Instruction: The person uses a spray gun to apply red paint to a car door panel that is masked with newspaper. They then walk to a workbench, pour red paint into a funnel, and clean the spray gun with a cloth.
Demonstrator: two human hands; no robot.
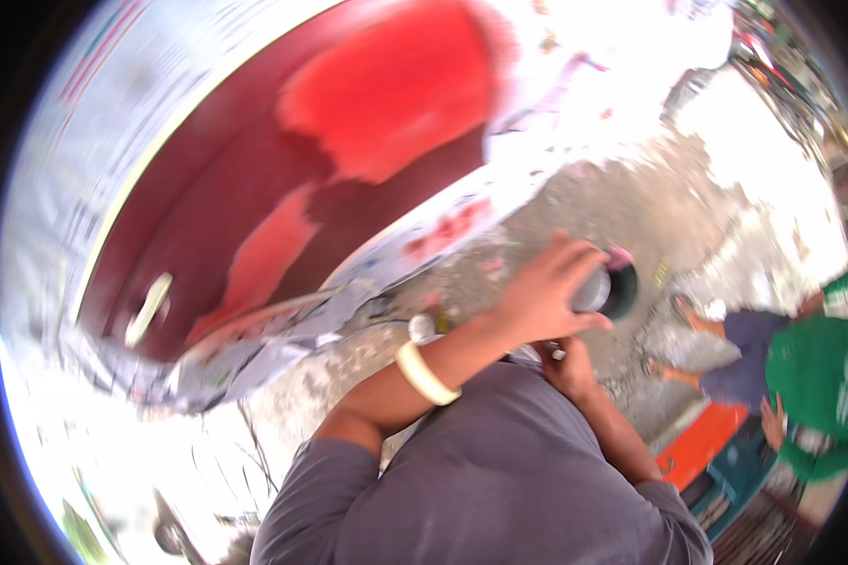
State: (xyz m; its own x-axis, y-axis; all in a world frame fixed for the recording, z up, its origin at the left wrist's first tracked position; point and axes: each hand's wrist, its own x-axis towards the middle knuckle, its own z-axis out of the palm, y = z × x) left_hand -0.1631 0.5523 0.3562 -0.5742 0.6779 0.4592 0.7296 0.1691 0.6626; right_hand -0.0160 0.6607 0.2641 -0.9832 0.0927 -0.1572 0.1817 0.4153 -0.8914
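Note:
My left hand [548,290] reaches across in front of my body, thumb and fingers curved around a grey round lid [592,292]. Right beside that lid is a dark round container [622,290] with a pinkish patch at its top edge; whether the two are joined is unclear. Just below, close to my belly, my right hand [567,365] is closed around something mostly hidden, with a small shiny metal knob [558,354] showing. A pale cream ring [426,374], like a roll of tape, circles my left forearm. Motion blurs both hands.
At left stands a dark red car panel [207,207] with bright red patches and a pale handle [148,309]. Masking sheets [452,226] edge it. At right, a person in a green shirt [815,363] is near an orange and teal box [707,443]. The floor [631,207] is rough concrete.

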